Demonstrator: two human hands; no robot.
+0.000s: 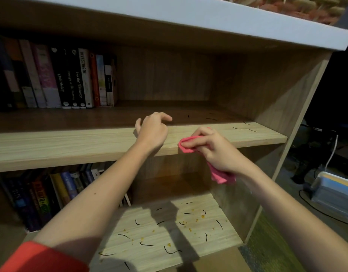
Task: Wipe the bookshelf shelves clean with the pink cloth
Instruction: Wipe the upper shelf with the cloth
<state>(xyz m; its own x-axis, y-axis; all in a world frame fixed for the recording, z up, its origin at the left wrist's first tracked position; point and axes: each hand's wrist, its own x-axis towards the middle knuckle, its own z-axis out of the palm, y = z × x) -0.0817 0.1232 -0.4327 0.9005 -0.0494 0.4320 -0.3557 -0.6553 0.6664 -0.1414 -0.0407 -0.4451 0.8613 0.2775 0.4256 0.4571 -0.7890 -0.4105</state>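
Right hand (212,149): fingers curled tight, thumb and fingertips pinching a crumpled pink fabric cloth (185,145) at the front edge of the upper shelf board, light wood-grain laminate (71,146), centre-right of frame. The cloth is soft and bunched. A loose tail hangs below the palm and the middle is hidden inside the grip.

Left hand (152,130), just left of it: fingers loosely bent, slightly spread, holding nothing. Wrist sits over the board's front edge. Can't tell if the fingertips touch the board.

Thin black curved strands (243,128) lie on the same board at its right end. A few more sit further back in shade, hard to make out.

Lower shelf board (224,238), bottom centre, same laminate: more black strands plus small yellow-orange crumbs (196,220). Arm shadows fall across it.

Upright row of paperback books (71,79), upper left: black, pink and orange spines, the leftmost ones dark and blurred. Second row of books (41,201), lower left: shaded, partly behind the left forearm, titles mostly unreadable.

Red sleeve cuff (41,258), bottom-left corner, cut off by the frame. White flat top panel (188,16) runs across the top.

Right edge: grey translucent plastic box (334,195), cut off, and a white cable (332,152) above it. The surroundings there are too dark to read.
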